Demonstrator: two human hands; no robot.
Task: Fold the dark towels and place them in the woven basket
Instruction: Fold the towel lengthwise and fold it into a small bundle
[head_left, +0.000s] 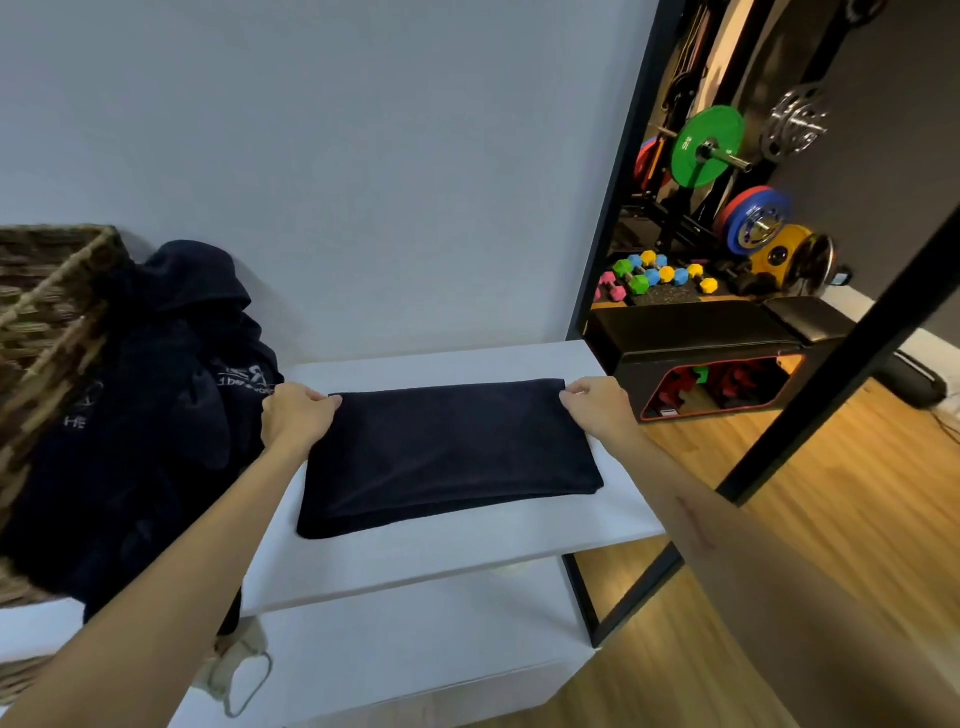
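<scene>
Both forearms reach in from the bottom edge, elbows cut off. On the white shelf (467, 551) lies a folded dark towel (447, 457); the left hand (296, 415) pinches its far left corner and the right hand (597, 402) pinches its far right corner, fingertips partly hidden by cloth. Left of it, a heap of unfolded dark towels (156, 415) with partly unreadable white lettering leans against the woven basket (47, 312), which the frame edge crops.

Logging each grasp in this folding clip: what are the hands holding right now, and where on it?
The folded dark towel: left hand pinches its far left corner, right hand its far right corner.
</scene>
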